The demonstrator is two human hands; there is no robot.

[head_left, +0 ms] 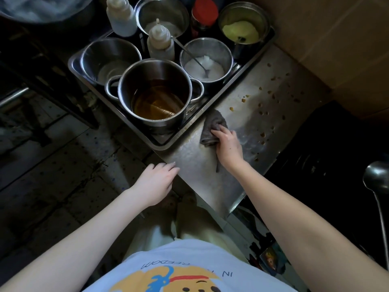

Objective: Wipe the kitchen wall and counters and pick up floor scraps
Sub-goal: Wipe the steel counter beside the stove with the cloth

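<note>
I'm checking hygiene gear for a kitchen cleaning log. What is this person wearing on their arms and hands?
Nothing covers them. The left hand and right hand are gloveless, with no rings, watch or bracelets visible, and both forearms are bare, no sleeves in view. The only clothing near them is a pale blue T-shirt printed with a yellow cartoon animal and dark lettering.
</note>
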